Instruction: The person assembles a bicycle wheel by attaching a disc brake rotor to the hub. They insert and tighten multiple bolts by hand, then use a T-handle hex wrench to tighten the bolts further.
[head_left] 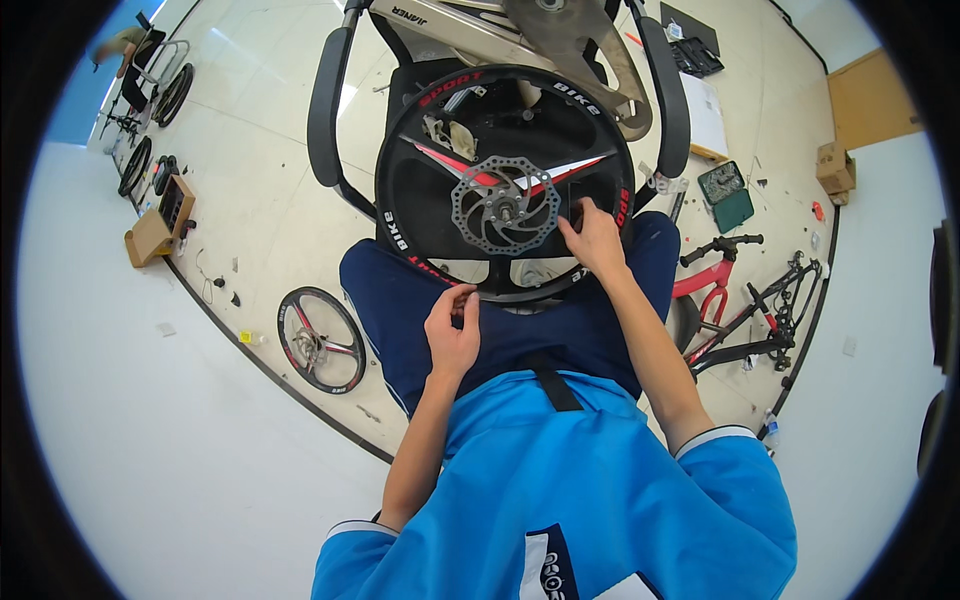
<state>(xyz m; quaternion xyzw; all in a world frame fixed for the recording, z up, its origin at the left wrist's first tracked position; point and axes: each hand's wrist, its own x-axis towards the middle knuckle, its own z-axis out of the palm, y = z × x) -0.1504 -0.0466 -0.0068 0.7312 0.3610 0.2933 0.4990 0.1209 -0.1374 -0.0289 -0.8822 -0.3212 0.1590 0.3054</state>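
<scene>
A black bicycle wheel [590, 117] with red-and-white spoke accents lies flat over a black chair seat in front of me. At its hub sits a silver brake disc [480, 235] with a perforated rim. My right hand [597, 242] is at the disc's right edge, fingers bent and pinched together. A thin dark piece appears by the fingertips, too small to name. At the wheel's near left rim is my left hand [453, 332], its fingers loosely curled and the thumb apart. The fingertips meet the rim, but nothing shows inside that hand.
A grey frame part [590, 50] lies across the chair beyond the wheel, between two armrests [328, 105]. Another wheel [322, 340] is on the floor at left. Red and black bike frames [745, 310] lie at right, near an open green case [727, 195]. An open cardboard box [160, 225] stands far left.
</scene>
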